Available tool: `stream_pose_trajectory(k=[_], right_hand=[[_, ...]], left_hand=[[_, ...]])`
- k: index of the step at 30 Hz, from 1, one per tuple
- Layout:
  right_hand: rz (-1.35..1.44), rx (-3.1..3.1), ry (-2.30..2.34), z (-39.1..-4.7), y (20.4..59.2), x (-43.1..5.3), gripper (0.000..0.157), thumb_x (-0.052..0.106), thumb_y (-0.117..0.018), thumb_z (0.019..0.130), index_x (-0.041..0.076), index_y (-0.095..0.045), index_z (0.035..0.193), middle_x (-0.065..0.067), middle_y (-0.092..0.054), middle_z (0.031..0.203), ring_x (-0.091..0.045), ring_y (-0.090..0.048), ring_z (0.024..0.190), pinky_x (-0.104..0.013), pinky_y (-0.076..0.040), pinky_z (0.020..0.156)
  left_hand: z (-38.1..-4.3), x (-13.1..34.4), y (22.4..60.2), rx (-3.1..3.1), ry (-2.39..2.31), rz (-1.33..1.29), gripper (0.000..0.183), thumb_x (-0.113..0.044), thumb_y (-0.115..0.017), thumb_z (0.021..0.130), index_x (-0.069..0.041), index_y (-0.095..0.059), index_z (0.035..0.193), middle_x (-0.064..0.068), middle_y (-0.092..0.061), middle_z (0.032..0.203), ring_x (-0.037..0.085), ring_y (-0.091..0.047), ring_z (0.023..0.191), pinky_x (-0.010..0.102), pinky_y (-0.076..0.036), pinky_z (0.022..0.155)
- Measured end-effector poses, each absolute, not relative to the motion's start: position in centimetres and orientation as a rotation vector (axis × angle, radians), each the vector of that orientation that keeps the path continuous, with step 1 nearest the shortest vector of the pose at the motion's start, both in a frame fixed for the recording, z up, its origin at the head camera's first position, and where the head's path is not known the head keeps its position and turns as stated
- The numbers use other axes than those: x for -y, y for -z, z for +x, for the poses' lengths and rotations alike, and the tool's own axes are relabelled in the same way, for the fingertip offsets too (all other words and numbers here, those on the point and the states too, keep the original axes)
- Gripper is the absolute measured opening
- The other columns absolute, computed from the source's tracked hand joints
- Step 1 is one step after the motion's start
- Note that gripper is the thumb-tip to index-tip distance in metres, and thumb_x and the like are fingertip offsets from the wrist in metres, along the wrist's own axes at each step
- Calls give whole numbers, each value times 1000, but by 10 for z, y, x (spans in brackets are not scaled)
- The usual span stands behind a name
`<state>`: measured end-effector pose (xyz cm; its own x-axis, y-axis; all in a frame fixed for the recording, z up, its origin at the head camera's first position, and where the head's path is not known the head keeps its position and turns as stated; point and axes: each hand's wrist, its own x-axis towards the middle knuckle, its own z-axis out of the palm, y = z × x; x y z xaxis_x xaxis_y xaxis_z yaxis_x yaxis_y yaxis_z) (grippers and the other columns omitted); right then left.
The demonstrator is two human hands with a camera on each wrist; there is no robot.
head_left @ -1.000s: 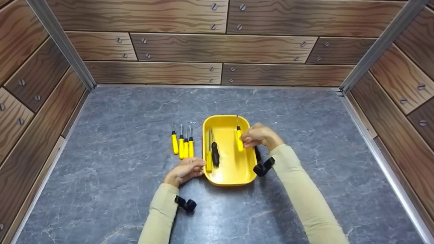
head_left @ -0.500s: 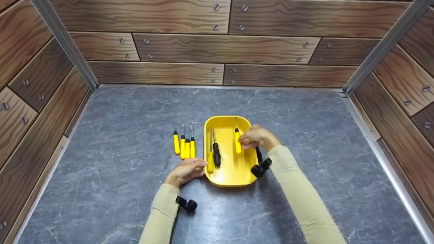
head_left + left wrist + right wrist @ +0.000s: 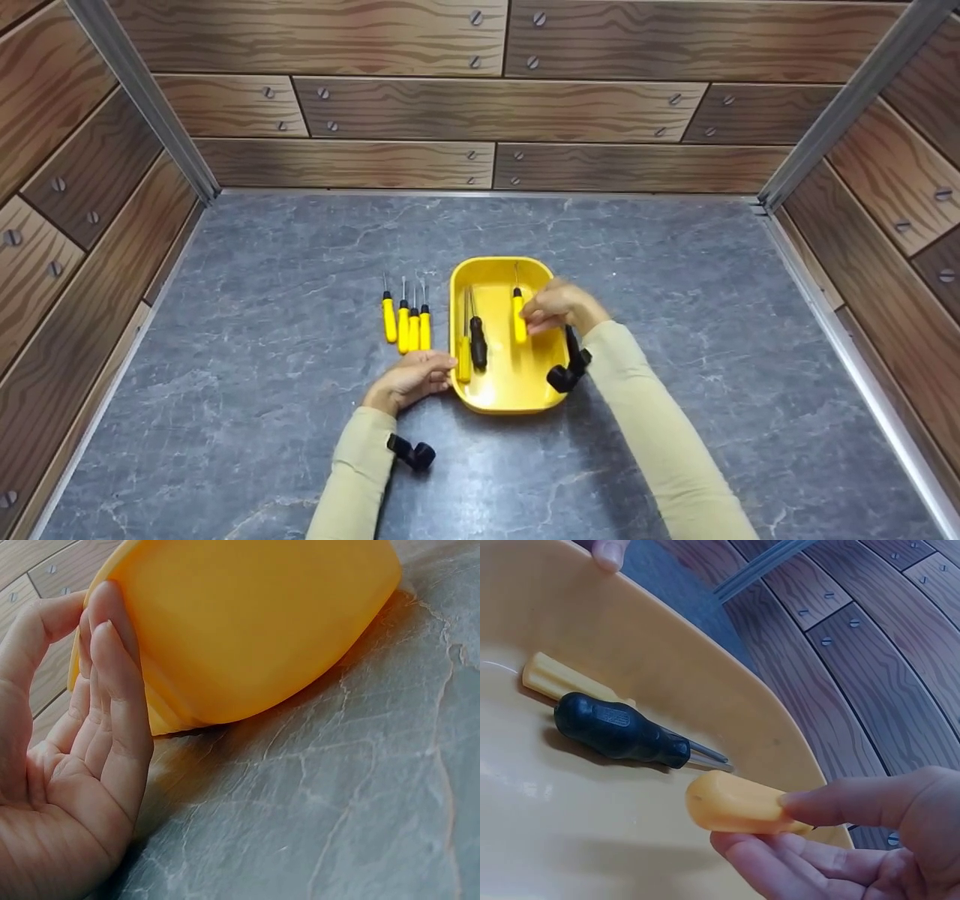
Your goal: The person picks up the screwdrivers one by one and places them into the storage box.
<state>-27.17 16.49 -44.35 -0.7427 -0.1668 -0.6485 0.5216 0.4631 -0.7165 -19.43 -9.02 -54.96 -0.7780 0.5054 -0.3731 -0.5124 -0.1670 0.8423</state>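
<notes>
Above the inside of a yellow, smooth tray with rounded corners (image 3: 517,386), a screwdriver with a slim yellow handle, a black collar and a thin metal shaft (image 3: 519,319) is held by the person's right hand (image 3: 559,306). The grip of this hand is pinching the yellow handle between thumb and fingers, and the shaft is directed to the far end of the tray. Whether its tip touches the far wall, one cannot tell. The left hand (image 3: 412,377) has its grip pinched on the left rim of the tray, in the nearer half.

Inside, along the left wall, two more screwdrivers lie side by side: one with a yellow handle (image 3: 464,361) and, to the right of it, one with a thick black handle (image 3: 478,345). To the left of the tray, on a grey tabletop with pale veins (image 3: 262,315), four small screwdrivers with yellow handles and black collars (image 3: 403,330) lie in a row, three close together and the leftmost slightly apart.
</notes>
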Motion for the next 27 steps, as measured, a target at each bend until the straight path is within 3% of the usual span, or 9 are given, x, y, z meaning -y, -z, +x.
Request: stream_pose_trajectory(k=[12, 19, 27], right_hand=[[300, -2023, 1293, -273, 449, -155, 7, -4, -58, 85, -2, -56, 79, -3, -60, 57, -12, -65, 50, -23, -60, 58], [341, -2032, 1264, -275, 452, -150, 6, -3, -60, 85, -3, -57, 90, -4, -60, 57, -11, -66, 49, -23, -60, 59], [320, -2044, 1259, -276, 458, -148, 2, -5, -60, 84, -3, -59, 84, -4, -61, 57, -11, -65, 49, -23, -60, 58]], left_hand=[[-195, 89, 551, -1439, -2000, -26, 4, -14, -62, 89, -13, -64, 85, -7, -69, 74, 5, -60, 65, 17, -53, 68], [-196, 91, 550, -1435, -1995, -11, 4, -16, -66, 87, -13, -65, 87, -5, -70, 77, 6, -61, 67, 18, -53, 69], [-195, 91, 551, -1443, -1995, -17, 3, -16, -66, 87, -14, -65, 85, -6, -69, 76, 5, -61, 67, 17, -53, 69]])
